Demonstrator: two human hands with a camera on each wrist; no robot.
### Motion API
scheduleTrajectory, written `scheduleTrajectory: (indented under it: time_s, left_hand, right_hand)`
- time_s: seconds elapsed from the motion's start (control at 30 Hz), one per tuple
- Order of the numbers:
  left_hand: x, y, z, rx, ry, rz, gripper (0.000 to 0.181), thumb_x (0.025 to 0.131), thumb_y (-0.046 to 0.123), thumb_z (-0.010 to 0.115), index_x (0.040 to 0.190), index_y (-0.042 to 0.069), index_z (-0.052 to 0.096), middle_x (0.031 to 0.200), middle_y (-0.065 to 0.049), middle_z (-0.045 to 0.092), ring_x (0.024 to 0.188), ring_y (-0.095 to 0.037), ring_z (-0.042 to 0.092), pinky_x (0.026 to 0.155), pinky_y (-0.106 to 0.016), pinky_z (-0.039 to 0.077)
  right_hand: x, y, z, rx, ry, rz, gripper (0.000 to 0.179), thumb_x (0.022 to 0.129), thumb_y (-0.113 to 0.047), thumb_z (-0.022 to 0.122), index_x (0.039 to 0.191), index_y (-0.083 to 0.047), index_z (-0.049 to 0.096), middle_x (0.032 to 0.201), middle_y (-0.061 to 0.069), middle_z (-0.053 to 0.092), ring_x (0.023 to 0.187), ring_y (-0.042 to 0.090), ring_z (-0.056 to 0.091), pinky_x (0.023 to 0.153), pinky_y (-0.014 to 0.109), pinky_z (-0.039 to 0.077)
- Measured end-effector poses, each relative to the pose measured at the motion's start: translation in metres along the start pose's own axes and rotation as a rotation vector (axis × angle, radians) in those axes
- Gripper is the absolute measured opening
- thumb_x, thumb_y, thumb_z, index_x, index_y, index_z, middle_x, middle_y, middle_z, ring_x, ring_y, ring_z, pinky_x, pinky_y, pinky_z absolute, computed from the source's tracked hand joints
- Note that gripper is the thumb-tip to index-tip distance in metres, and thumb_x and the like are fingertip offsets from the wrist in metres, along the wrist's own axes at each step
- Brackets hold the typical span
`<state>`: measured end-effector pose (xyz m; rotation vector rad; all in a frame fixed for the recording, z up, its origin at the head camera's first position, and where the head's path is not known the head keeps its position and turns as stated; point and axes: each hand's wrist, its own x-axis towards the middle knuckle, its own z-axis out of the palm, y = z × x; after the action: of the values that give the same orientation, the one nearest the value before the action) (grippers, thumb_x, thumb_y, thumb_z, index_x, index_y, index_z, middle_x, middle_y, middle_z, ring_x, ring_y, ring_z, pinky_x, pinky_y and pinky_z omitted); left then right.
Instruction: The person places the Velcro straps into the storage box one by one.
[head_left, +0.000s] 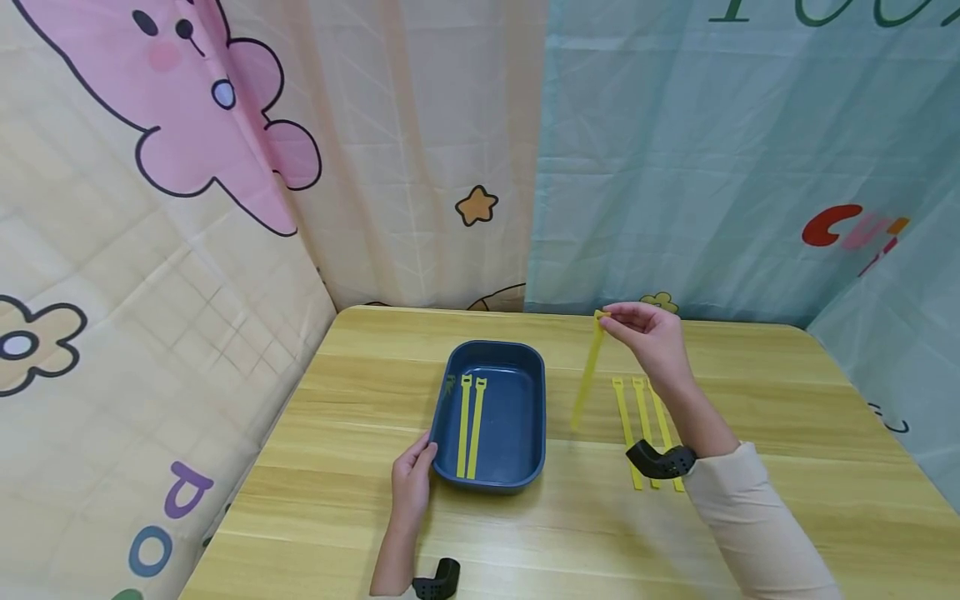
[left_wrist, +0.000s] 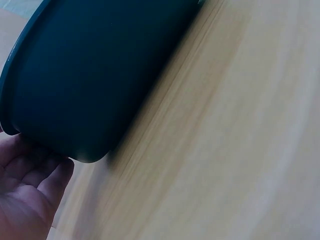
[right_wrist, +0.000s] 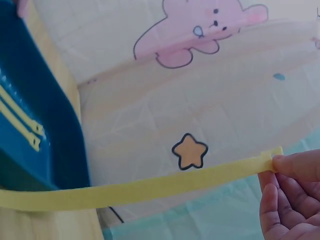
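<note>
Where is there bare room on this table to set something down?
Bare: the table left of the blue tray; the tray's right half; the gap between tray and three loose yellow straps, though a held strap in the right grip appears to hang above it. Crowded: the tray's left half, holding two straps, and the loose straps' spot, partly behind the right arm.

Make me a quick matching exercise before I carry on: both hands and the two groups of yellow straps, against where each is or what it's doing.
Column one
1. Left hand
2. Two yellow straps
3. Right hand
4. Three yellow straps

Column two
A. Pinching a single yellow strap by one end
B. On the wood-grain table, right of the navy tray
C. Holding the tray at its near left corner
D. Lying side by side inside the tray

Pairs: 1-C, 2-D, 3-A, 4-B
</note>
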<state>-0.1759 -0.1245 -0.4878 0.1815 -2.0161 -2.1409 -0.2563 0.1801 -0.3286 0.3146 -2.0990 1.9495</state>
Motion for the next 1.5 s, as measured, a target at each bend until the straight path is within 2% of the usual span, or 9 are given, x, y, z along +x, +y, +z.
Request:
scheduleTrajectory:
  time_s: [0.4, 0.67, 0.8, 0.83, 1.03, 1.07, 1.23, 1.33, 1.5]
  left_hand:
    - [-0.001, 0.001, 0.000, -0.001, 0.000, 0.014, 0.033, 0.085, 0.007, 0.046, 0.114, -0.010, 0.047, 0.116, -0.018, 0.047, 0.111, -0.022, 0.038, 0.089, -0.024, 0.034]
    - [-0.001, 0.003, 0.001, -0.013, 0.002, -0.002, 0.032, 0.085, 0.007, 0.046, 0.113, -0.009, 0.048, 0.115, -0.018, 0.048, 0.110, -0.021, 0.040, 0.089, -0.025, 0.034]
    - [-0.002, 0.004, 0.002, -0.017, 0.002, -0.007, 0.032, 0.086, 0.007, 0.046, 0.113, -0.009, 0.047, 0.116, -0.019, 0.047, 0.110, -0.021, 0.040, 0.090, -0.027, 0.033]
    - [-0.002, 0.004, 0.002, -0.020, 0.003, -0.008, 0.032, 0.086, 0.007, 0.046, 0.113, -0.009, 0.047, 0.116, -0.019, 0.047, 0.111, -0.021, 0.039, 0.090, -0.027, 0.033]
    - [-0.002, 0.004, 0.002, -0.015, 0.004, -0.008, 0.032, 0.086, 0.007, 0.046, 0.114, -0.009, 0.047, 0.116, -0.018, 0.047, 0.111, -0.021, 0.039, 0.091, -0.027, 0.033]
    - [-0.002, 0.004, 0.002, -0.009, 0.003, -0.007, 0.032, 0.086, 0.007, 0.046, 0.114, -0.008, 0.047, 0.116, -0.018, 0.047, 0.111, -0.021, 0.039, 0.091, -0.028, 0.032]
    - [-0.002, 0.004, 0.002, -0.012, 0.004, -0.004, 0.032, 0.086, 0.007, 0.046, 0.113, -0.008, 0.048, 0.116, -0.018, 0.047, 0.111, -0.022, 0.039, 0.091, -0.029, 0.032]
    - [-0.002, 0.005, 0.002, -0.026, 0.005, 0.005, 0.031, 0.085, 0.006, 0.046, 0.113, -0.009, 0.047, 0.116, -0.019, 0.047, 0.111, -0.022, 0.039, 0.091, -0.028, 0.032]
    - [-0.002, 0.005, 0.003, -0.032, 0.009, 0.003, 0.031, 0.085, 0.005, 0.046, 0.112, -0.010, 0.048, 0.115, -0.020, 0.047, 0.110, -0.022, 0.040, 0.090, -0.026, 0.033]
  right_hand:
    - [0.000, -0.019, 0.022, 0.119, -0.012, -0.042, 0.025, 0.071, -0.006, 0.065, 0.091, 0.007, 0.059, 0.081, 0.006, 0.062, 0.074, 0.017, 0.057, 0.068, 0.022, 0.048]
    - [-0.002, -0.009, 0.044, 0.171, -0.073, -0.024, 0.019, 0.072, -0.004, 0.064, 0.089, 0.004, 0.061, 0.079, 0.006, 0.062, 0.072, 0.015, 0.057, 0.068, 0.022, 0.047]
    - [-0.003, 0.002, 0.050, 0.130, -0.063, 0.028, 0.023, 0.073, -0.005, 0.064, 0.093, 0.006, 0.060, 0.083, 0.011, 0.061, 0.077, 0.021, 0.057, 0.073, 0.026, 0.047]
    - [0.004, 0.025, 0.048, 0.147, -0.069, 0.019, 0.025, 0.072, -0.005, 0.064, 0.094, 0.004, 0.060, 0.085, 0.012, 0.061, 0.078, 0.022, 0.057, 0.073, 0.027, 0.047]
    - [0.057, 0.213, 0.034, 0.225, -0.070, -0.084, 0.031, 0.069, -0.011, 0.068, 0.100, -0.007, 0.062, 0.092, 0.013, 0.061, 0.081, 0.028, 0.056, 0.070, 0.034, 0.048]
    - [0.057, 0.224, 0.037, 0.206, -0.056, -0.078, 0.032, 0.070, -0.012, 0.068, 0.100, -0.007, 0.062, 0.092, 0.015, 0.060, 0.082, 0.030, 0.055, 0.071, 0.036, 0.047]
    - [0.043, 0.223, 0.056, 0.180, -0.039, -0.016, 0.033, 0.069, -0.017, 0.069, 0.100, -0.008, 0.062, 0.092, 0.013, 0.060, 0.082, 0.028, 0.055, 0.071, 0.035, 0.048]
    - [0.033, 0.210, 0.066, 0.175, -0.056, 0.027, 0.031, 0.071, -0.017, 0.067, 0.100, -0.008, 0.062, 0.092, 0.012, 0.060, 0.082, 0.025, 0.056, 0.071, 0.031, 0.048]
    - [0.000, 0.132, 0.083, 0.255, -0.144, 0.069, 0.024, 0.073, -0.013, 0.065, 0.095, -0.004, 0.063, 0.086, 0.010, 0.061, 0.077, 0.019, 0.057, 0.069, 0.028, 0.048]
